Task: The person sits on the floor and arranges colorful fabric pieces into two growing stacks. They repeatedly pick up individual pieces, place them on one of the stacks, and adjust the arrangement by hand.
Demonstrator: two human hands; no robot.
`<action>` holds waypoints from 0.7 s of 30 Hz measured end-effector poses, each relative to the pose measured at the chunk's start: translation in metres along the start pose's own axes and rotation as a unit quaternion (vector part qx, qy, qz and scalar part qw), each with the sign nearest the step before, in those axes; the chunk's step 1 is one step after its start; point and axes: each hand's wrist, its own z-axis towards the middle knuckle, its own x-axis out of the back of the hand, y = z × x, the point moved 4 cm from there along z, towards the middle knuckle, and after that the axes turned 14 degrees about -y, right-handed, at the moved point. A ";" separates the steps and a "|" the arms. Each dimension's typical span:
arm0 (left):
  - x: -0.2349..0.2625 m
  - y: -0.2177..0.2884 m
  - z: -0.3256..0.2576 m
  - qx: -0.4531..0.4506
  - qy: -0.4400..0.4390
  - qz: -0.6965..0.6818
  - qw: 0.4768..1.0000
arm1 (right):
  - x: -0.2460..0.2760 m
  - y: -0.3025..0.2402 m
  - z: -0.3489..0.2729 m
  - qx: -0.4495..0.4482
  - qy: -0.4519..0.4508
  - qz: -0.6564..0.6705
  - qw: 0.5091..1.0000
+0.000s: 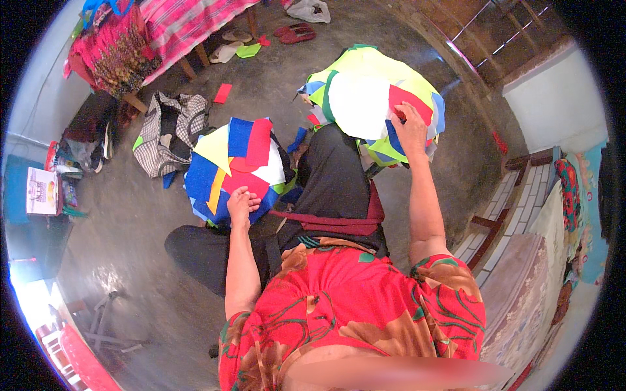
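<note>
Two heaps of coloured felt pieces on the floor [417, 169]: blue-and-red heap [228, 171] at centre left, yellow-and-white heap [365, 98] at upper centre. Left hand [242, 203] curled, pressing the blue heap's near edge; right hand [411, 127] pinching a red piece [412, 103]. Checked bag [171, 130] further left.

Matt felt-like cloth pieces [238, 171] in 2 piles; rough grey concrete floor [137, 215]; checked fabric bag [171, 130]; wooden bench [515, 195].
</note>
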 end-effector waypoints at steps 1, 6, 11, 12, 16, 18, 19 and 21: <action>0.000 0.000 0.001 -0.001 -0.001 -0.006 1.000 | -0.002 0.004 0.002 0.000 0.011 0.001 1.000; -0.003 0.001 0.000 0.006 0.003 -0.010 1.000 | -0.003 0.013 0.004 -0.049 0.033 0.041 0.997; -0.001 -0.002 0.002 -0.020 -0.003 -0.009 1.000 | 0.035 0.018 0.020 -0.089 0.115 0.129 0.981; 0.000 -0.004 0.002 -0.021 0.001 -0.005 1.000 | 0.042 0.010 0.020 -0.083 0.138 0.223 0.961; -0.003 0.001 0.002 -0.004 0.006 -0.007 1.000 | 0.038 -0.030 0.025 -0.015 0.069 0.667 0.742; -0.004 0.002 0.001 -0.002 0.010 -0.010 1.000 | 0.017 -0.056 0.019 -0.017 -0.010 0.795 0.607; -0.006 0.005 -0.001 -0.004 0.012 0.002 1.000 | 0.000 -0.065 0.016 -0.034 -0.049 0.783 0.619; -0.009 0.010 -0.006 -0.031 -0.020 -0.004 0.999 | -0.033 -0.098 0.001 -0.057 -0.140 0.809 0.568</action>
